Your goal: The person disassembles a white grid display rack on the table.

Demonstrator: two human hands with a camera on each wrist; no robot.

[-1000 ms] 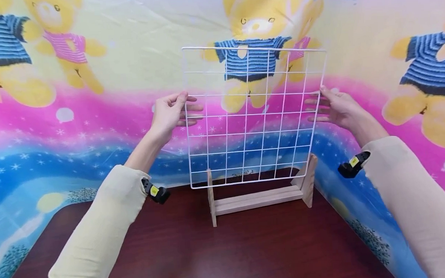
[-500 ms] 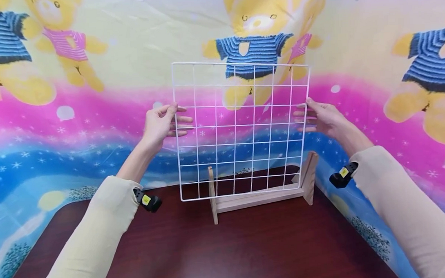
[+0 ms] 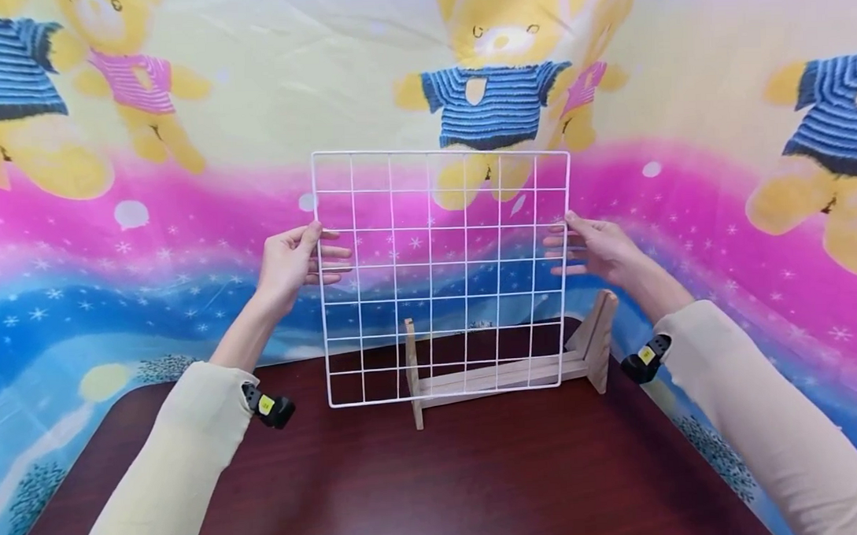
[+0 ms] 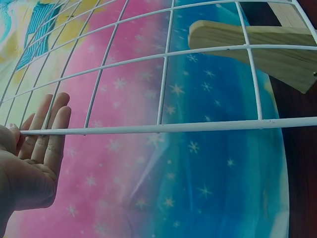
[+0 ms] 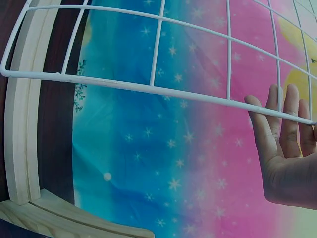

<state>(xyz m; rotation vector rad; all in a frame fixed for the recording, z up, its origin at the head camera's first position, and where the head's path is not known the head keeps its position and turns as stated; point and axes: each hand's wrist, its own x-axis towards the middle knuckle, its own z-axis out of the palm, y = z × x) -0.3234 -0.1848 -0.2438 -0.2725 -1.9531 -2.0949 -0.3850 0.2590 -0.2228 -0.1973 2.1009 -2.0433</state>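
Note:
Held upright between both hands is a white wire grid panel point(image 3: 430, 264). My left hand point(image 3: 287, 264) pinches its left edge, thumb in front and fingers spread behind the wires. On the opposite edge my right hand point(image 3: 603, 246) grips the same way. Behind the panel's lower part stands a wooden stand point(image 3: 597, 348), with two upright end pieces joined by a crossbar. The left wrist view shows the panel's edge wire point(image 4: 173, 128) running past the fingers. In the right wrist view the panel's lower corner appears in front of the stand's crossbar point(image 5: 22, 124).
The stand rests on a dark red-brown table point(image 3: 436, 480). A printed cloth point(image 3: 186, 229) with teddy bears and snowflakes hangs behind and to the right, close to the table's edges. A small black camera point(image 3: 269, 405) sits at the left cuff, another black camera point(image 3: 646, 358) at the right.
Both hands have lowered the grid panel and shifted it left. Its lower edge now overlaps the stand's crossbar in the head view. The stand has stayed in place.

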